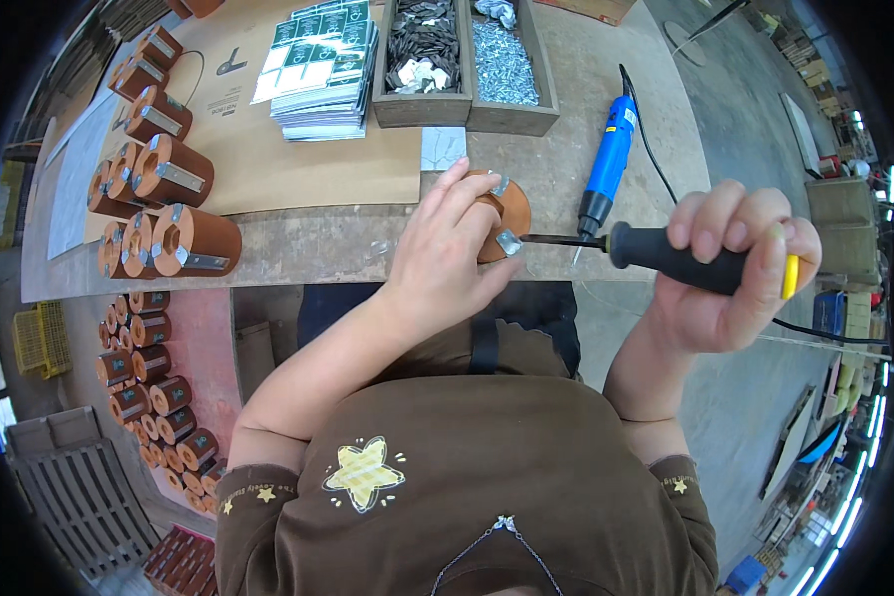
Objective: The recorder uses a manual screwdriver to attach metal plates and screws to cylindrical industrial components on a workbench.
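Observation:
My left hand (449,238) is wrapped round a short reddish-brown cylinder (513,209) near the front edge of the table, hiding much of it. Small metal pieces sit on the cylinder, one of them a silvery plate (509,242) by my thumb. In my right hand (740,283) is a screwdriver (651,250) with a thick black handle and a yellow end. Its shaft runs level to the left, and its tip meets the cylinder beside that plate. Behind the shaft lies a blue power screwdriver (609,159) with a black nose and cord.
Two wooden boxes stand at the back, one with dark flat pieces (422,55), one with silvery screws (505,65). Left of them is a stack of green-and-white cards (320,84) on cardboard (238,169). Several finished-looking cylinders (201,241) line the table's left; more (172,395) fill a lower surface.

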The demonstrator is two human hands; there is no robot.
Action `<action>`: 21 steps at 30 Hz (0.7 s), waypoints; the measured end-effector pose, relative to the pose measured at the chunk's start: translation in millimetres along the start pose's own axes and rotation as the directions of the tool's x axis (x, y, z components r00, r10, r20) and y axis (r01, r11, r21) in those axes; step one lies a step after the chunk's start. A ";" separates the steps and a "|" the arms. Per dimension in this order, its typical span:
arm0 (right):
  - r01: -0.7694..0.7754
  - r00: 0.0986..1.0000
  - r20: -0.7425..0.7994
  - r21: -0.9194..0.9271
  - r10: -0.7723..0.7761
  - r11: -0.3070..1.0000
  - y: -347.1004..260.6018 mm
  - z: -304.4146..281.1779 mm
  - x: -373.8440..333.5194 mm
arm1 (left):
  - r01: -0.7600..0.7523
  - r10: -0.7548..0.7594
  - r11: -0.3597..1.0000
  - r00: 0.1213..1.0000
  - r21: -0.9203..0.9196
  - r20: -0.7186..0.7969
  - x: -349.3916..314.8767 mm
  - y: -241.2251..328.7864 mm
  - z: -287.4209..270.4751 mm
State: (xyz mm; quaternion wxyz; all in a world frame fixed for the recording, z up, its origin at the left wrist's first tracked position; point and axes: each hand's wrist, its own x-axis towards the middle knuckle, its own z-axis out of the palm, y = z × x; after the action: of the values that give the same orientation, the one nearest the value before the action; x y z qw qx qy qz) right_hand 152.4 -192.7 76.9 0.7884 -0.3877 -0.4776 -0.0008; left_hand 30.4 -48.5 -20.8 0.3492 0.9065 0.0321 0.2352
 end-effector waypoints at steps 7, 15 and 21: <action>-0.024 1.000 0.016 -0.003 0.024 1.000 9.9 9.8 -3.1 | -0.078 0.081 0.986 0.997 -0.148 0.013 -0.4 -10.1 -1.0; -0.040 0.998 0.037 -0.014 0.040 0.999 9.1 10.0 -4.7 | -0.082 0.089 0.977 0.996 -0.196 0.028 -1.2 -15.0 -3.0; -0.060 0.997 0.054 -0.051 0.063 0.997 8.6 12.1 -4.7 | -0.075 0.077 0.977 0.997 -0.200 0.001 -1.6 -15.6 -1.5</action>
State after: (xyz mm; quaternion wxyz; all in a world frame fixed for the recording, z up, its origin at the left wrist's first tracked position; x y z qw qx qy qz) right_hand 144.0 -181.0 71.0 0.7645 -0.4216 -0.4871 0.0225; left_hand 29.9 -36.1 -30.6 0.4292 0.8685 -0.0277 0.2463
